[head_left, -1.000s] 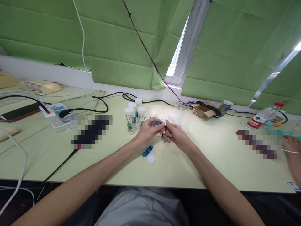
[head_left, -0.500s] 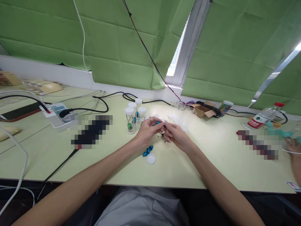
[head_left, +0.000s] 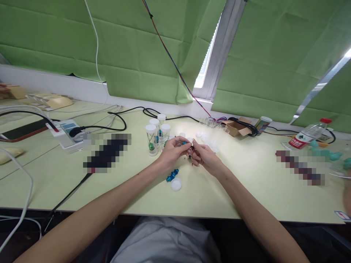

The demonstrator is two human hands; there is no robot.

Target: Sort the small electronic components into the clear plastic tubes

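Far left: flat dark phone (head_left: 24, 130) on the counter (head_left: 252, 179), then white power strip (head_left: 67, 137) with a black plug in it. Dark pixelated object (head_left: 106, 153) next, cable off its lower end. Then a cluster of clear jars (head_left: 151, 140), upright, white caps on, green or blue pieces inside.

Nearer the person: blue parts (head_left: 172, 175) lying just beside a loose white lid (head_left: 176, 184).

Left hand (head_left: 171, 155): fingers narrow, thumb and fingertips pinched on a small dark part (head_left: 192, 147), which sits up between both hands at mid-counter. Blue bit (head_left: 184, 143) shows above the left thumb; held or behind, cannot tell. Right hand (head_left: 207, 157): fingers curled, pinching the same dark part from the other side; exact grip partly hidden.

Further right: open cardboard box (head_left: 236, 128), canister (head_left: 263, 126), red-capped bottle (head_left: 307, 137) tilted, then teal things near the right edge, too blurred to name.
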